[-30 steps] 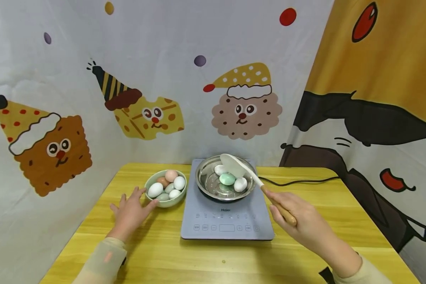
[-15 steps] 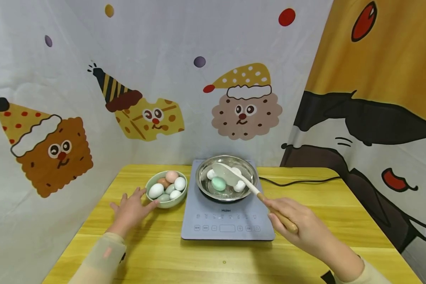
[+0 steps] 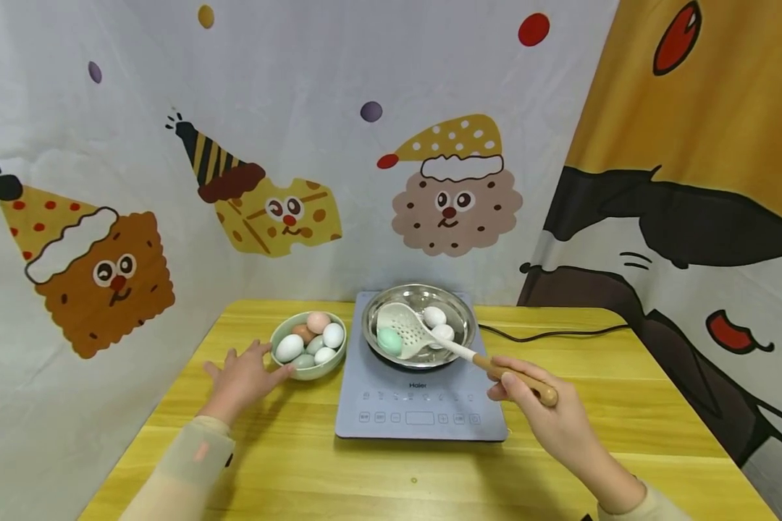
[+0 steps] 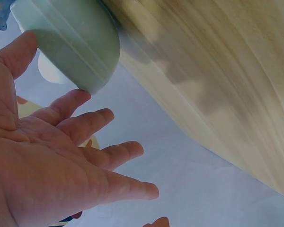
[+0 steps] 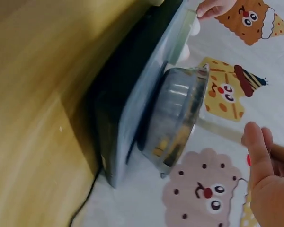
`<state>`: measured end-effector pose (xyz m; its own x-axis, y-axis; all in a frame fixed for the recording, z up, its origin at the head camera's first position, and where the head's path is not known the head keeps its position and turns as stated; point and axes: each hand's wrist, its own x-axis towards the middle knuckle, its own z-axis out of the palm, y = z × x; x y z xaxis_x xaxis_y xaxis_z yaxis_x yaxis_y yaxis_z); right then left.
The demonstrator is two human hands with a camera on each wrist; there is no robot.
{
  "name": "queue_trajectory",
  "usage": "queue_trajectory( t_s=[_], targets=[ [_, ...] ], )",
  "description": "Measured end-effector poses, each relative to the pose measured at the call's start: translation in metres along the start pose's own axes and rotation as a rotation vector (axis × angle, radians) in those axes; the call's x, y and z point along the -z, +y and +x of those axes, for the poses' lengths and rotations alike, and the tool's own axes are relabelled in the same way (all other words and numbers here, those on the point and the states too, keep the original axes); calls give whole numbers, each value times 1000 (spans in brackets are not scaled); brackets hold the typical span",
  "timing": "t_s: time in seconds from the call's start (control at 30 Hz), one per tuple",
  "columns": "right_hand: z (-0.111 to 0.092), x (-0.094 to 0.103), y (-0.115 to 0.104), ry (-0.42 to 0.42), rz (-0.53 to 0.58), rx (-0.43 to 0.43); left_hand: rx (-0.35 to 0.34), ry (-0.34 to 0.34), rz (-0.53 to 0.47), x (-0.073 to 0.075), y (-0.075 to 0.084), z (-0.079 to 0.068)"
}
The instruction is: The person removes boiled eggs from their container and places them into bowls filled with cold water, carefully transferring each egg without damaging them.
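Observation:
My right hand point(image 3: 554, 409) grips the wooden handle of a white slotted spoon point(image 3: 459, 350). Its perforated head is inside a shiny steel pan point(image 3: 455, 298), with a pale green egg point(image 3: 389, 340) at the head's left part; whether the egg is lifted I cannot tell. Two white eggs point(image 3: 434, 316) lie right of the head. At the left, my left hand point(image 3: 241, 380) has spread fingers, thumb and forefinger touching a pale green bowl point(image 4: 80, 42). Inside that bowl sit several white, brown and greenish eggs point(image 3: 289, 348). The right wrist view shows the pan point(image 5: 175, 109) from the side, its contents hidden.
Beneath the pan is a grey-blue induction cooker point(image 3: 420, 427), with a black cord point(image 3: 547, 336) running right. All stands on a wooden table point(image 3: 287, 463). A cartoon-printed cloth point(image 3: 339, 72) hangs behind and at both sides.
The spoon's head has moved left and lower in the pan, and the green egg has shifted left with it. My right hand has turned on the handle. The left hand stays at the bowl.

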<state>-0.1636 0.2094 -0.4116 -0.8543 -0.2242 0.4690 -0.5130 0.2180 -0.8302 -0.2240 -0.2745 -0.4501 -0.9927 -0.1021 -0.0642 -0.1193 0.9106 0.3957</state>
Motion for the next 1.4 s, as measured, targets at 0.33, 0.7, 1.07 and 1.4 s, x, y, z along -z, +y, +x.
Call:
queue_trajectory(
  t_s=[0.33, 0.7, 1.07, 1.4],
  targets=[
    [16, 8, 3, 109, 481, -382, -10, 11, -11, 0, -1, -1],
    [28, -10, -16, 186, 544, -408, -9, 11, -17, 0, -1, -1],
    [48, -76, -36, 205, 600, -458, -5, 17, -19, -3, -2, -1],
    [42, -128, -30, 154, 498, -408, -3, 27, -45, -2, -3, -2]
  ],
)
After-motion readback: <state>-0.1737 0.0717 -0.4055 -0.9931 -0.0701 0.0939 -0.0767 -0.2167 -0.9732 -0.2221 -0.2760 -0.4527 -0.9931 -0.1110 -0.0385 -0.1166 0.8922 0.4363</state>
